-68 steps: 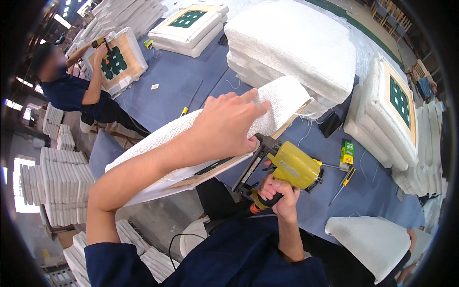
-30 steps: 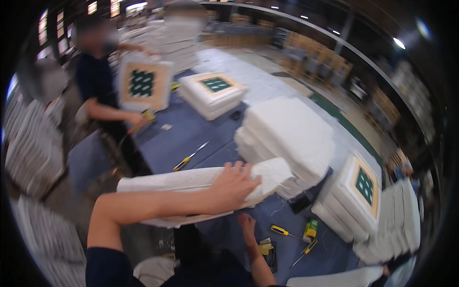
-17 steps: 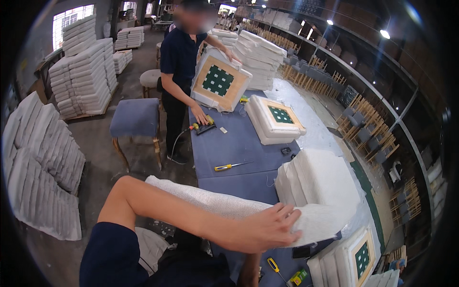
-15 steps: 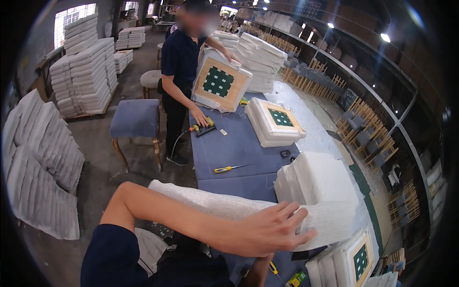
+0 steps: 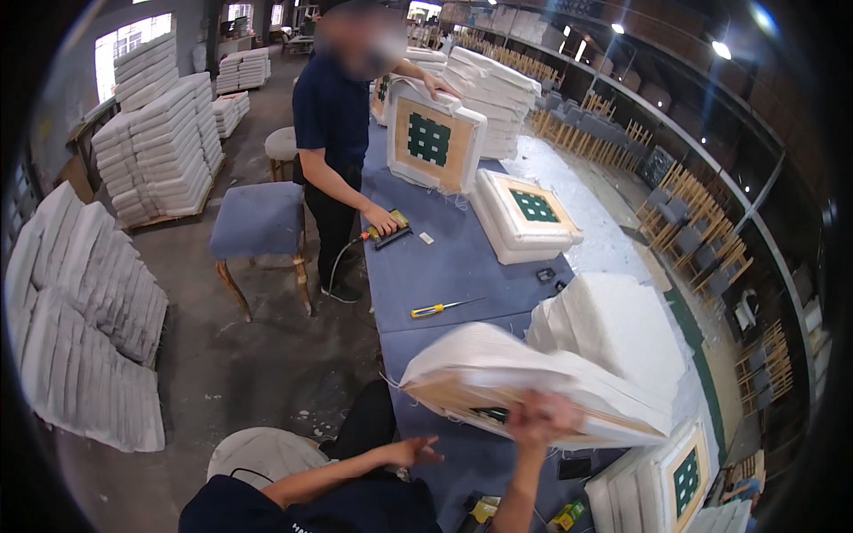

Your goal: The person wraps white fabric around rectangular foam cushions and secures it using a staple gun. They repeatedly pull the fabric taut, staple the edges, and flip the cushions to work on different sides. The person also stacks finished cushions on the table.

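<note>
In front of me a white padded seat cushion [image 5: 462, 360] is tipped up, its wooden underside with green webbing turned partly towards me. My right hand [image 5: 544, 417] is on its near edge and grips it; motion smears the fingers. My left hand [image 5: 413, 451] is off the cushion, left of it and nearer to me, with fingers stretched out and nothing in them. By my right forearm lies a yellow and black tool [image 5: 484, 508], partly hidden. A small yellow-green box [image 5: 569, 513] and a flat dark object [image 5: 576, 466] rest on the blue-covered table [image 5: 435, 342].
Cushion stacks stand at right [image 5: 613, 324], lower right [image 5: 617, 489] and farther back [image 5: 524, 240]. A yellow-handled screwdriver [image 5: 428, 310] lies beyond my cushion. Across the table a co-worker [image 5: 333, 115] steadies another cushion [image 5: 435, 138], one hand on a staple gun [image 5: 391, 228]. A blue stool [image 5: 258, 218] stands left.
My cushion has been tipped from padded side up to show its wooden underside. My left hand has left it and drawn back left; my right hand has come up onto it.
</note>
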`<state>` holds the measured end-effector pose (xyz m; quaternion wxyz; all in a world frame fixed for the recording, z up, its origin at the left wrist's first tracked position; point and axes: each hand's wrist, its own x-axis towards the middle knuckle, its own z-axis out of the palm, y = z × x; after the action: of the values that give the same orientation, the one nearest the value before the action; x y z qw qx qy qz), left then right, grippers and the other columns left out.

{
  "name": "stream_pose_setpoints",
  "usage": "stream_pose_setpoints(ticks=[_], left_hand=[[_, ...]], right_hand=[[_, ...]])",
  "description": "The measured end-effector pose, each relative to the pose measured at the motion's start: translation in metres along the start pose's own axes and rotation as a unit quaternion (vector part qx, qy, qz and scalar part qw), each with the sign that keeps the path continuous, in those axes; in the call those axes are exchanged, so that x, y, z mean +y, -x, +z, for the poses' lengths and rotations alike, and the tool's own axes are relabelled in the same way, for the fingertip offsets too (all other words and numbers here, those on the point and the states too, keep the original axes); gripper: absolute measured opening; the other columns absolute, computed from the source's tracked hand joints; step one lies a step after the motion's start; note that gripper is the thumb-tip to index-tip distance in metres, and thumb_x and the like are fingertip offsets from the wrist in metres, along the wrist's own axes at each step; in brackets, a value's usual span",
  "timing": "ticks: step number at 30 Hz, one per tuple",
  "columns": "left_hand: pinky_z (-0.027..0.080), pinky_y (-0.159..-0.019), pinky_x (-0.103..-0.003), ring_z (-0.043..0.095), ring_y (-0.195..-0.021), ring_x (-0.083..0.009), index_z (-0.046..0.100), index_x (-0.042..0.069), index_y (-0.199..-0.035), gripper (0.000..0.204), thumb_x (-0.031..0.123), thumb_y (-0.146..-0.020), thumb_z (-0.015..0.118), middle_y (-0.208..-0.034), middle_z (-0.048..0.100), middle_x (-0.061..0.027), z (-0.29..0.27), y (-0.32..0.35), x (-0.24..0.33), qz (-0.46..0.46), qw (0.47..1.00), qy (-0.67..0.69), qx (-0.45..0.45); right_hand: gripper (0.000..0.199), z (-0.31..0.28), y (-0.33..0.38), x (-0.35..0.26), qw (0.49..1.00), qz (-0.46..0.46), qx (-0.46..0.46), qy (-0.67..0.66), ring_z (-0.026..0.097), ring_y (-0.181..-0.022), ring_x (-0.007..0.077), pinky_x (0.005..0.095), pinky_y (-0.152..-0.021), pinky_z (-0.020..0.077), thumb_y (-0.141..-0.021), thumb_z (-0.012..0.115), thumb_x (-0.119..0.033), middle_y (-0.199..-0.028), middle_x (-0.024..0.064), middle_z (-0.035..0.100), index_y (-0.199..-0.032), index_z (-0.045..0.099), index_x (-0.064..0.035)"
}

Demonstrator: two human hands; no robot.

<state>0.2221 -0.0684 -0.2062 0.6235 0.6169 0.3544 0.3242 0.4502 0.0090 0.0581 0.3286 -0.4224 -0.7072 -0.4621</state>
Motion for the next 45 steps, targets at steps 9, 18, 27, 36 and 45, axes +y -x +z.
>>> stream_pose_setpoints(ticks=[9, 18, 27, 36, 45], left_hand=[[0.056, -0.081, -0.032, 0.072, -0.087, -0.0246, 0.072, -0.001, -0.113, 0.027, -0.004, -0.087, 0.069, -0.100, 0.075, -0.0162, -0.060, 0.054, 0.289, 0.166, 0.941, -0.171, 0.240], [0.054, -0.087, -0.039, 0.064, -0.105, -0.0335, 0.061, -0.001, -0.123, 0.048, 0.004, -0.078, 0.075, -0.114, 0.062, -0.0167, -0.102, -0.046, 0.347, 0.357, 0.841, -0.383, 0.137], [0.053, -0.080, -0.036, 0.064, -0.095, -0.0317, 0.062, 0.003, -0.112, 0.040, -0.005, -0.074, 0.074, -0.107, 0.060, -0.0115, -0.137, -0.074, 0.368, 0.266, 0.915, -0.300, 0.041], [0.044, -0.067, -0.038, 0.052, -0.074, -0.0325, 0.058, -0.001, -0.094, 0.021, 0.000, -0.080, 0.073, -0.085, 0.053, -0.0134, -0.146, -0.093, 0.359, 0.263, 0.910, -0.315, -0.053], [0.042, -0.063, -0.039, 0.049, -0.069, -0.0335, 0.057, 0.000, -0.078, 0.016, 0.009, -0.087, 0.067, -0.072, 0.052, -0.0162, -0.155, -0.077, 0.321, 0.349, 0.889, -0.294, -0.033]], right_hand=[[0.011, 0.041, -0.047, -0.140, 0.986, -0.039, 0.063, -0.148, 0.060, -0.112, 0.0127, 0.0412, -0.106, 0.0346, -0.088, 0.063, -0.037, -0.114, -0.0095, 0.062, -0.086, 0.068, -0.0280], [0.015, -0.005, -0.048, -0.069, 0.947, 0.087, 0.047, -0.306, 0.064, -0.089, 0.0263, 0.0489, -0.085, 0.0469, -0.081, 0.065, -0.017, -0.102, 0.0065, 0.064, -0.094, 0.069, -0.0126], [0.020, 0.018, -0.072, -0.104, 0.952, 0.215, 0.034, -0.217, 0.059, -0.085, 0.0330, 0.0462, -0.076, 0.0457, -0.080, 0.066, -0.018, -0.091, 0.0115, 0.058, -0.097, 0.062, -0.0077], [0.030, 0.018, -0.069, -0.115, 0.970, 0.204, 0.038, -0.125, 0.058, -0.077, 0.0320, 0.0471, -0.080, 0.0449, -0.082, 0.061, -0.026, -0.096, 0.0104, 0.068, -0.105, 0.067, -0.0083], [0.037, 0.044, -0.059, -0.103, 0.982, 0.082, 0.143, -0.091, 0.065, -0.084, 0.0338, 0.0552, -0.098, 0.0439, -0.088, 0.050, -0.033, -0.079, 0.0101, 0.069, -0.087, 0.075, -0.0067]])
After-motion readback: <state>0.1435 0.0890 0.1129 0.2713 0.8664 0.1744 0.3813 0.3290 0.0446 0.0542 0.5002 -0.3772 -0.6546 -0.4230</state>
